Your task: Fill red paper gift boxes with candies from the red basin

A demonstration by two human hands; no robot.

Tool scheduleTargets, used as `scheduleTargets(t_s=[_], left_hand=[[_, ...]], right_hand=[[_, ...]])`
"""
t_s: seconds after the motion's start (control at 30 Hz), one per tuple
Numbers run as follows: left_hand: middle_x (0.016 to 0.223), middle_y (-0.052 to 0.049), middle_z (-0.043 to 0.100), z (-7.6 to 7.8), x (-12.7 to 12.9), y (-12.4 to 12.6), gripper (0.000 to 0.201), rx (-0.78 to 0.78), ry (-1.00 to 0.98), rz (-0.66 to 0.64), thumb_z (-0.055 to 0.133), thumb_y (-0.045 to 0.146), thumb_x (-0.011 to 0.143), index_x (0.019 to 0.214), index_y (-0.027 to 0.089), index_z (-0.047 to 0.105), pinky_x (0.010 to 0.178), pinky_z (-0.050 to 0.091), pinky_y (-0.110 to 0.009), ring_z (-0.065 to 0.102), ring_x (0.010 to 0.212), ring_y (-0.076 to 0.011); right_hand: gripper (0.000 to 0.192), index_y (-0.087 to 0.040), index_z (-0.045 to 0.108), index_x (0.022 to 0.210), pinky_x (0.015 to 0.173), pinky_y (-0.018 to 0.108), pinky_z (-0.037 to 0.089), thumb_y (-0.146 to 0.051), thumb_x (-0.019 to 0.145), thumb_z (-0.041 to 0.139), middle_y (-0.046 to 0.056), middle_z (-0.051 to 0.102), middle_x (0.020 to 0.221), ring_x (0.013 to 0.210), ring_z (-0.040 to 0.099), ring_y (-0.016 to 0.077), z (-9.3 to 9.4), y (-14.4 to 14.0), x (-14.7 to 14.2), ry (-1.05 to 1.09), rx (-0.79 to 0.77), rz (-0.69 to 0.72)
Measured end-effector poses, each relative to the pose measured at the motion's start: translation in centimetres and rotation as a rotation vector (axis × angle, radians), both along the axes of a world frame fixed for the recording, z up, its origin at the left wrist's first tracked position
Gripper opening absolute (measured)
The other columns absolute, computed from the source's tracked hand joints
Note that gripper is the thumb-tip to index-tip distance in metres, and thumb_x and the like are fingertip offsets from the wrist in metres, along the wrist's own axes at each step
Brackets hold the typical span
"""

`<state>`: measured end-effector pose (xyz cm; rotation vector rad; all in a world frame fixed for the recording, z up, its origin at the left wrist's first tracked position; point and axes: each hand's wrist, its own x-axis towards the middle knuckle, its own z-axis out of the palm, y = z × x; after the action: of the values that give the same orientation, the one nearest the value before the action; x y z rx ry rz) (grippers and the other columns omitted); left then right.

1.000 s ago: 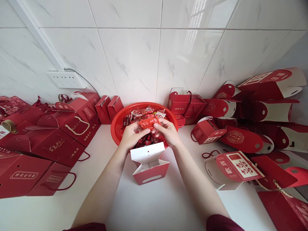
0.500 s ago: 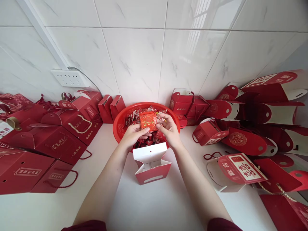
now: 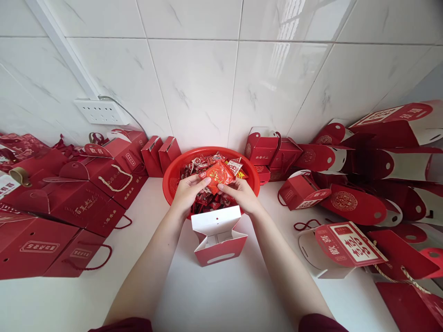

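Observation:
Both hands grip one red candy packet (image 3: 221, 174) with gold print, held tilted over the basket. My left hand (image 3: 187, 191) pinches its left side between thumb and fingers. On its lower right, my right hand (image 3: 241, 192) closes with the thumb on top. Beneath them, a round red plastic basket (image 3: 168, 177) holds many small wrapped candies (image 3: 207, 199), mostly red, some with white or yellow. Nearer to me stands a red gift box (image 3: 221, 251), its white-lined flap raised and its top open. The part of its inside that shows is white.
Closed red gift boxes (image 3: 81, 203) with rope handles crowd the left. Two slim red boxes (image 3: 169, 153) stand against the tiled wall. Opened boxes (image 3: 353, 203) pile up on the right, beside a box with a printed flap (image 3: 349, 244). A power strip (image 3: 100, 112) sits on the wall.
The packet has turned from facing me upright to a tilted, flatter pose. My right hand has shifted down its side, with its fingers now curled underneath.

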<state>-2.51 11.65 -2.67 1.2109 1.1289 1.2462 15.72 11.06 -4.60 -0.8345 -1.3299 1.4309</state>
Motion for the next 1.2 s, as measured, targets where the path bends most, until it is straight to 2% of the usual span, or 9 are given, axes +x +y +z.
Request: scheduleTargets(t_s=[0.13, 0.27, 0.47, 0.57, 0.63, 0.7, 0.8, 0.93, 1.2], left_hand=[[0.085, -0.006, 0.075, 0.1, 0.1, -0.2, 0.042, 0.021, -0.016, 0.003, 0.084, 0.046, 0.065, 0.092, 0.015, 0.076, 0.069, 0.052, -0.027, 0.066, 0.074, -0.0169], [0.090, -0.007, 0.075, -0.2, -0.2, -0.2, 0.040, 0.048, -0.058, -0.042, 0.083, 0.043, 0.067, 0.095, 0.016, 0.076, 0.074, 0.053, -0.030, 0.068, 0.080, -0.0204], [0.083, -0.006, 0.075, -0.6, -0.6, 0.0, 0.041, 0.082, 0.046, -0.048, 0.082, 0.046, 0.067, 0.090, 0.014, 0.075, 0.071, 0.052, -0.031, 0.068, 0.076, -0.0210], [0.091, -0.007, 0.075, -0.3, -0.3, 0.0, 0.042, 0.099, 0.029, -0.062, 0.081, 0.046, 0.068, 0.094, 0.014, 0.073, 0.077, 0.053, -0.031, 0.069, 0.083, -0.0216], [0.100, -0.008, 0.074, -0.1, 0.0, -0.2, 0.043, 0.089, 0.013, -0.117, 0.080, 0.045, 0.070, 0.100, 0.016, 0.071, 0.083, 0.053, -0.032, 0.069, 0.091, -0.0224], [0.105, -0.008, 0.073, 0.0, 0.3, -0.4, 0.046, 0.064, 0.044, -0.228, 0.079, 0.043, 0.071, 0.107, 0.017, 0.068, 0.085, 0.053, -0.034, 0.068, 0.096, -0.0234], [0.098, -0.009, 0.074, -0.1, 0.4, -0.5, 0.044, 0.076, 0.147, -0.353, 0.077, 0.042, 0.074, 0.107, 0.015, 0.067, 0.079, 0.055, -0.033, 0.069, 0.089, -0.0226], [0.087, -0.008, 0.074, -0.1, 0.2, -0.5, 0.039, 0.096, 0.183, -0.312, 0.075, 0.042, 0.076, 0.101, 0.014, 0.068, 0.073, 0.054, -0.031, 0.068, 0.078, -0.0202], [0.080, -0.006, 0.074, 0.2, -0.2, -0.6, 0.039, -0.013, 0.146, -0.312, 0.080, 0.039, 0.071, 0.099, 0.014, 0.070, 0.070, 0.053, -0.030, 0.069, 0.074, -0.0201]], right_hand=[[0.032, -0.016, 0.070, 0.085, 0.061, 0.027, 0.047, -0.046, 0.075, 0.077, 0.004, 0.070, 0.077, 0.063, 0.059, 0.0140, -0.1, 0.2, 0.0, -0.009, -0.061, 0.009], [0.032, -0.017, 0.071, 0.091, 0.065, 0.028, 0.048, -0.042, 0.074, 0.079, 0.004, 0.070, 0.080, 0.068, 0.061, 0.0152, -0.1, 0.3, 0.2, 0.003, -0.049, 0.026], [0.026, -0.018, 0.071, 0.086, 0.062, 0.029, 0.048, -0.039, 0.073, 0.081, 0.001, 0.068, 0.075, 0.064, 0.060, 0.0154, 0.1, 0.1, 0.5, 0.019, -0.045, 0.053], [0.028, -0.017, 0.072, 0.091, 0.066, 0.029, 0.050, -0.036, 0.073, 0.081, 0.003, 0.070, 0.082, 0.070, 0.062, 0.0163, 0.2, 0.1, 0.5, 0.076, -0.053, 0.051], [0.029, -0.017, 0.072, 0.094, 0.072, 0.031, 0.051, -0.035, 0.073, 0.081, 0.004, 0.072, 0.088, 0.076, 0.064, 0.0176, 0.2, 0.1, 0.4, 0.119, -0.048, 0.044], [0.030, -0.017, 0.071, 0.095, 0.076, 0.034, 0.052, -0.035, 0.073, 0.080, 0.005, 0.072, 0.091, 0.079, 0.065, 0.0189, 0.1, 0.1, 0.3, 0.149, -0.036, 0.037], [0.028, -0.016, 0.070, 0.093, 0.079, 0.037, 0.053, -0.037, 0.076, 0.077, 0.006, 0.072, 0.089, 0.078, 0.066, 0.0203, 0.2, 0.0, 0.2, 0.141, -0.004, 0.038], [0.030, -0.019, 0.070, 0.094, 0.082, 0.037, 0.053, -0.044, 0.078, 0.075, 0.005, 0.073, 0.089, 0.081, 0.067, 0.0206, 0.3, -0.2, 0.2, 0.076, 0.042, 0.023], [0.031, -0.020, 0.070, 0.093, 0.077, 0.034, 0.053, -0.049, 0.083, 0.069, 0.005, 0.072, 0.085, 0.077, 0.066, 0.0200, 0.4, -0.2, 0.1, 0.008, 0.041, 0.027]])
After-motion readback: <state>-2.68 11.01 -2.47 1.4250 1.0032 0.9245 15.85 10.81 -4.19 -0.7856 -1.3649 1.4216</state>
